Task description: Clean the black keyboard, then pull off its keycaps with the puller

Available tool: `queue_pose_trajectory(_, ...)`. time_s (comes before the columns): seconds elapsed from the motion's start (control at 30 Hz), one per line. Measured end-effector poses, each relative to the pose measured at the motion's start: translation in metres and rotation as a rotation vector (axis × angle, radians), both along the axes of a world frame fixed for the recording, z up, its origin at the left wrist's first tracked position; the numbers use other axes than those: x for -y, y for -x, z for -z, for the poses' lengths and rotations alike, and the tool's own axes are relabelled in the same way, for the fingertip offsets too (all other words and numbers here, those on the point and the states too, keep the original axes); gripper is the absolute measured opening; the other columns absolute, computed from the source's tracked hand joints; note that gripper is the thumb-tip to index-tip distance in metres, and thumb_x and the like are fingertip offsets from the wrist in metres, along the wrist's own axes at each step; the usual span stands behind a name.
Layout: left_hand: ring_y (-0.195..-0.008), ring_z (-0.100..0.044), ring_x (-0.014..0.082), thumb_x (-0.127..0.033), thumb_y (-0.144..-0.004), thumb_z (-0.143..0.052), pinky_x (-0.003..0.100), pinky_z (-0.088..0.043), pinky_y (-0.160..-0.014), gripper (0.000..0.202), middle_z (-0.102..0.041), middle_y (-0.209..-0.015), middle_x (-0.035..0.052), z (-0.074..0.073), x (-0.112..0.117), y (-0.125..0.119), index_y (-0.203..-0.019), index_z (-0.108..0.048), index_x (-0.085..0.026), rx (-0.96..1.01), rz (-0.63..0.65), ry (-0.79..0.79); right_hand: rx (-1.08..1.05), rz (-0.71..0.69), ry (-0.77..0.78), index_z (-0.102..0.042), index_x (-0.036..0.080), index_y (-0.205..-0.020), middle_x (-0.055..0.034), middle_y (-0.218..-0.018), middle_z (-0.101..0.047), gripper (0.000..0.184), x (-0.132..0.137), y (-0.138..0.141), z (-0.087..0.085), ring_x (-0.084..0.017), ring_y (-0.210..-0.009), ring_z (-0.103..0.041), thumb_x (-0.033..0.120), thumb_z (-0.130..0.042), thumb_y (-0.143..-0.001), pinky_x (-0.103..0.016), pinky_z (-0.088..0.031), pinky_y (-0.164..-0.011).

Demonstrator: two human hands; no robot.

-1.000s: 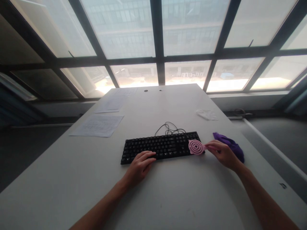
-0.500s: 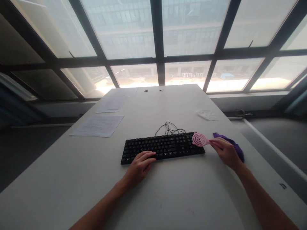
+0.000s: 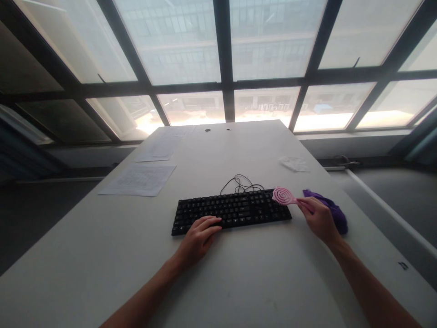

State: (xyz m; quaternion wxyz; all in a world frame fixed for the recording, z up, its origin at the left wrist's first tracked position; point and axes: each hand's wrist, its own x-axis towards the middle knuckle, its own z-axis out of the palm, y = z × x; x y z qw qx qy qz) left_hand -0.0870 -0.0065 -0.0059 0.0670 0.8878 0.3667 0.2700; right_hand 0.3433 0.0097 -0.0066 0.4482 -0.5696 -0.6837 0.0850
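Observation:
A black keyboard (image 3: 235, 210) lies on the white table in front of me. My left hand (image 3: 201, 234) rests at its near edge, with outstretched fingers lying on the lower keys left of centre. In my right hand (image 3: 319, 216) is the handle of a pink hairbrush (image 3: 284, 196) with a spiral-patterned head. The brush head is over the number keys at the keyboard's right end; whether its bristles touch the keys I cannot tell. Bunched purple cloth (image 3: 336, 214) lies just behind and right of my right hand, partly hidden by it.
The keyboard's black cable (image 3: 241, 183) lies coiled behind it. Printed paper sheets (image 3: 139, 180) are on the table's left side. A crumpled clear plastic bag (image 3: 294, 164) lies at the back right. Beyond the far table edge stand large framed windows (image 3: 266, 41).
The hairbrush in my right hand has shifted slightly left and away from me over the keyboard's right end. My left hand stays in place on the keyboard.

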Motion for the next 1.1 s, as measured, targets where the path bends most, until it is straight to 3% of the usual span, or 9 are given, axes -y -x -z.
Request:
queue_pose_trajectory(0.33,-0.124,-0.054,0.0232,-0.013,-0.092,-0.054,0.044,-0.047,-0.104,0.027,-0.065,-0.128,0.0078,0.0,0.0,0.0,-0.112,-0.07,-0.023,0.005,-0.002,0.016,0.013,-0.069,0.06,-0.071,0.021,-0.099,-0.0098,-0.098,-0.071,0.021,0.001,-0.011,0.0,-0.027,-0.091,-0.066,0.037,-0.059,-0.093,-0.044,-0.055,-0.084)
queue_pose_trajectory(0.57,-0.124,-0.054,0.0236,-0.013,-0.093,-0.052,0.045,-0.047,-0.104,0.027,-0.065,-0.128,0.0083,0.0,0.0,0.001,-0.112,-0.07,-0.022,-0.006,0.0,0.009,-0.047,-0.194,0.173,-0.07,0.023,-0.097,-0.0103,-0.102,-0.069,0.019,0.004,-0.023,-0.003,-0.026,-0.094,-0.067,0.038,-0.062,-0.09,-0.039,-0.062,-0.079)
queue_pose_trajectory(0.87,-0.124,-0.054,0.0234,-0.012,-0.092,-0.054,0.044,-0.047,-0.105,0.028,-0.066,-0.127,0.0086,0.002,0.0,0.0,-0.112,-0.07,-0.022,0.013,0.005,-0.003,-0.032,-0.338,0.187,-0.07,0.021,-0.099,-0.0096,-0.099,-0.069,0.018,0.008,0.0,-0.009,-0.024,-0.092,-0.066,0.033,-0.059,-0.093,-0.037,-0.06,-0.08)
queue_pose_trajectory(1.1,-0.124,-0.054,0.023,-0.012,-0.092,-0.054,0.044,-0.047,-0.105,0.027,-0.065,-0.127,0.008,0.0,0.001,0.0,-0.111,-0.07,-0.022,0.006,0.001,0.004,-0.057,-0.354,0.166,-0.07,0.022,-0.099,-0.0096,-0.098,-0.069,0.017,0.008,0.004,-0.01,-0.024,-0.092,-0.066,0.032,-0.059,-0.093,-0.038,-0.06,-0.08)
